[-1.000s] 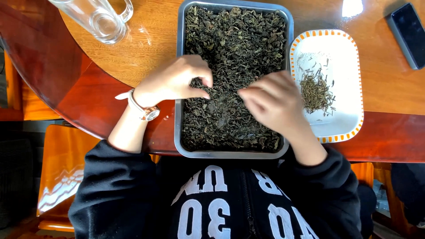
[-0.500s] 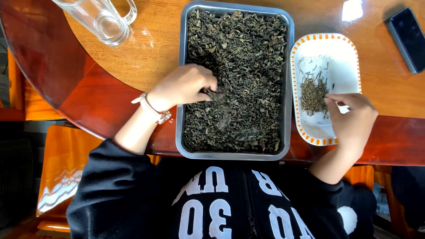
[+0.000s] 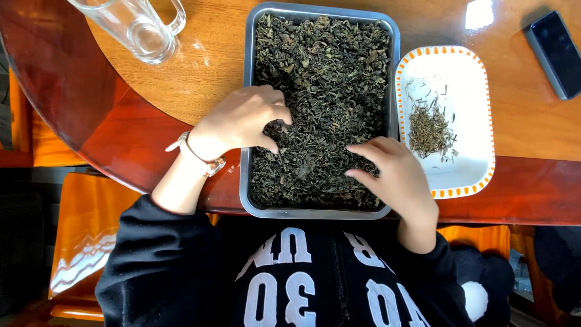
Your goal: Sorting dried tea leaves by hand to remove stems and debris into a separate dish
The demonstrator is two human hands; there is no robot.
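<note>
A: On the round wooden table, what sat in front of the person?

B: Grey metal tray, rectangular, long side running away from the body. It was filled nearly edge to edge with dark dried leaves.

A: Left hand?

B: Left hand lay over the tray's left rim, fingers curled, tips pressed into the leaves. Whether anything was pinched between them, I could not tell. A thin bracelet circled that wrist.

A: Right hand?

B: Right hand rested on the leaves near the tray's lower right corner, fingers loosely bent and pointing left, thumb tucked beneath. Half closed, roughly. Any leaf held under it was hidden, so no entry on that.

A: Hands touching each other?

B: No. Apart, with a strip of leaves between.

A: Beyond the tray?

B: Just beside its right wall, a white dish with an orange-dashed rim, holding a small heap of thin stems. Farther right, near the table's edge, a dark phone lying flat. Upper left, well apart from the tray, a clear glass mug on its side.

A: Clothing?

B: Black top with large white characters across the chest.
</note>
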